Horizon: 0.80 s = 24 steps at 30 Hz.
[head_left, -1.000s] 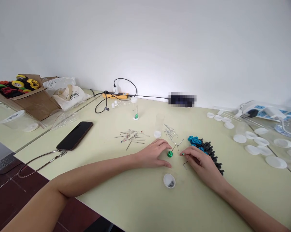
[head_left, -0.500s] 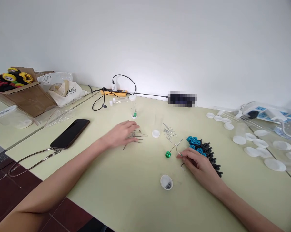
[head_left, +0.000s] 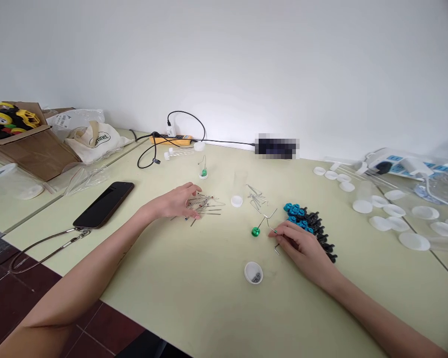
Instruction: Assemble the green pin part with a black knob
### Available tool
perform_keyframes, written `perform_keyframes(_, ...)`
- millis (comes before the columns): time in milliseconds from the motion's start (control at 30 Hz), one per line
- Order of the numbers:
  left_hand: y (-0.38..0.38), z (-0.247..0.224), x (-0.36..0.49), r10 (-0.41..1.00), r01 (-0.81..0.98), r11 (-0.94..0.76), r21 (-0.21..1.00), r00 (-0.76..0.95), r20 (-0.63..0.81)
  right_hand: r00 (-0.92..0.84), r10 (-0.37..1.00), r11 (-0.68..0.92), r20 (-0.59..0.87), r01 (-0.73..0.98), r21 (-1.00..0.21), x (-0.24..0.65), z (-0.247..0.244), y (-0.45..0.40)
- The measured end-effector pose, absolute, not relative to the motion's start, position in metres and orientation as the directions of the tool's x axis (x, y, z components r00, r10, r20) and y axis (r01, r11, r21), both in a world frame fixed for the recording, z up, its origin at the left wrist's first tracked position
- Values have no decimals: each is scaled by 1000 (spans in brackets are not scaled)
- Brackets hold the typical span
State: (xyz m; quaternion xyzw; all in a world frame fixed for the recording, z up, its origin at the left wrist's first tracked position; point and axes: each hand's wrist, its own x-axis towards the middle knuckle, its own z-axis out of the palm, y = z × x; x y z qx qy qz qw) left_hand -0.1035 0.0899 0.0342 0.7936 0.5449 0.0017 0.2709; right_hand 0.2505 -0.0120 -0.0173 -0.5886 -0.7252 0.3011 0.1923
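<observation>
Near the middle of the frame, the left hand (head_left: 177,201) is laid over a loose pile of thin metal pins (head_left: 203,205), with its fingers curled and their tips touching the pins; whether a pin is actually pinched cannot be told. Right of centre, the right hand (head_left: 300,246) rests on the pale green table (head_left: 194,298), and its fingertips are closed on one end of a bent wire piece (head_left: 269,219). At the wire's other end, a small green knob (head_left: 256,231) sits on the table just left of the hand. A small L-shaped key (head_left: 276,249) lies against the same hand. Directly behind the right hand, a cluster of blue and black knobs (head_left: 309,227) is spread out. Below the green knob, toward the lower centre, a small white cap (head_left: 253,272) holding tiny dark parts is placed. A heap of bent wires (head_left: 257,197) and a white lid (head_left: 236,201) are seen between the two hands, slightly higher. A black phone (head_left: 104,204) on a lanyard lies at the left, and a cardboard box of toys (head_left: 21,139) occupies the upper left. White lids (head_left: 395,216) are scattered at the right.
</observation>
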Motion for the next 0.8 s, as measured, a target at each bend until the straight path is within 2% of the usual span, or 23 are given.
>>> perform_keyframes(300, 79, 23, -87, 856, 805, -370, 464, 489, -166, -230, 970, 121, -83, 746, -655, 250, -16, -11)
perform_keyframes(800, 82, 16, -87, 878, 756, -338, 561, 468, -102, -225, 970, 111, -97, 756, -645, 249, -14, -11)
